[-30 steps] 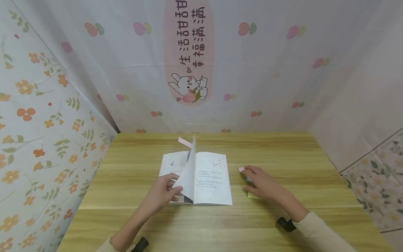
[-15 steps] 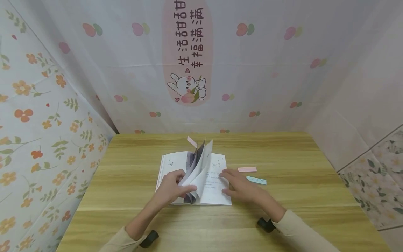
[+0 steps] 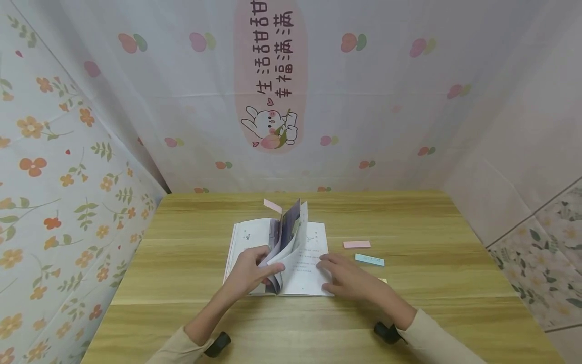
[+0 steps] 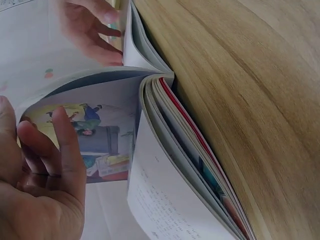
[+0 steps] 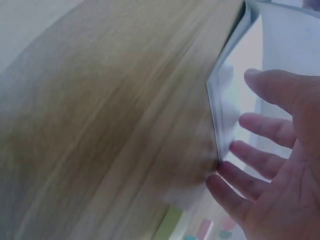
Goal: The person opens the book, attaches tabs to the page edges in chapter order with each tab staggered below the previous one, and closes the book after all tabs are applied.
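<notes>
An open book (image 3: 313, 280) lies on the table, with several of its pages (image 3: 296, 242) raised near the spine. My left hand (image 3: 249, 271) pinches these raised pages between thumb and fingers. In the left wrist view, a colourful picture page (image 4: 102, 142) shows beyond the left hand's fingers (image 4: 67, 145). A pink paper strip (image 3: 273, 206) juts from the top of the raised pages. My right hand (image 3: 349, 278) is at the right page's outer edge, its fingers spread and holding nothing; the right wrist view shows its fingers (image 5: 260, 160) over the page edge.
Right of the book lie a pink sticky-note strip (image 3: 356, 244) and a light blue one (image 3: 370, 260) with writing. A yellow strip (image 3: 383, 280) is mostly hidden behind the right hand. The wood-grain table (image 3: 291, 328) meets a printed curtain (image 3: 364, 111) at the back.
My right hand has moved left from the sticky-note strips to the book's right page. My left hand has shifted right, and more pages now stand raised.
</notes>
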The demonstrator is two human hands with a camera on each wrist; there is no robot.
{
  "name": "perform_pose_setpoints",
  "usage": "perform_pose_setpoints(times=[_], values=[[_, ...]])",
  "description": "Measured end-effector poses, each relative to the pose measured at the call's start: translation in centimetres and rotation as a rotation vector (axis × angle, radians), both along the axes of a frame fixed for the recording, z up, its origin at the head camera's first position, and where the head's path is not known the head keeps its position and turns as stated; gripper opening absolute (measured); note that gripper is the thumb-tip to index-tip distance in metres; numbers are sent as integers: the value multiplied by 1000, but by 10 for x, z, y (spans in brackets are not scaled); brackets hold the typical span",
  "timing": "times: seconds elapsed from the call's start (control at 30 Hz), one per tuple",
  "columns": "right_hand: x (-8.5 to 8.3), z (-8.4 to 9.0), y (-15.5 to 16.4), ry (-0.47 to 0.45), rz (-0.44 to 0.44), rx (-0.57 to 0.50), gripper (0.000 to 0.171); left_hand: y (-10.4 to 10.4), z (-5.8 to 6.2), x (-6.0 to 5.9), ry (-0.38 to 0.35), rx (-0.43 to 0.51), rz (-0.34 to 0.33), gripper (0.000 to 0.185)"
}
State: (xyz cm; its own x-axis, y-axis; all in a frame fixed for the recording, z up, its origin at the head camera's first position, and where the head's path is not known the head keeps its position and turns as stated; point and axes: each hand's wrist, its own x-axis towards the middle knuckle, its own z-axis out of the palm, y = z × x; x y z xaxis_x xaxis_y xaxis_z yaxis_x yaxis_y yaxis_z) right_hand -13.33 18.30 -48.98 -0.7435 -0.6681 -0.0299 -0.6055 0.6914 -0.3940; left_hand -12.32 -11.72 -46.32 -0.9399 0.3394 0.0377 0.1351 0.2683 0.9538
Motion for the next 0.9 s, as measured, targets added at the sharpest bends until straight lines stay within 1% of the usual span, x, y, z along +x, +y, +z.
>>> perform_pose_setpoints(times=[0.13, 0.2, 0.27, 0.33, 0.47, 0.6, 0.67, 0.73, 0.9], values=[[0, 4, 7, -86, 3, -55, 43, 3, -2, -2, 10, 17, -14, 18], [0, 5, 10, -126, 1, -85, 41, 5, -3, -3, 21, 24, -15, 17], [-1, 6, 13, -157, -11, -106, 39, 7, -5, -5, 36, 30, -9, 19], [-1, 8, 16, -177, -24, -122, 40, 10, -7, -6, 58, 22, 0, 28], [-1, 9, 19, -197, -45, -135, 43, 14, -10, -7, 83, -8, 21, 32], [-2, 8, 19, -187, -47, -143, 44, 14, -10, -5, 78, -21, 25, 24], [-3, 9, 18, -182, -58, -153, 44, 14, -9, -4, 71, -25, 27, 24], [-4, 10, 18, -185, -80, -164, 42, 13, -9, -3, 64, -27, 26, 25], [-6, 14, 17, -203, -157, -209, 34, 11, -8, -1, 36, -21, 20, 21]])
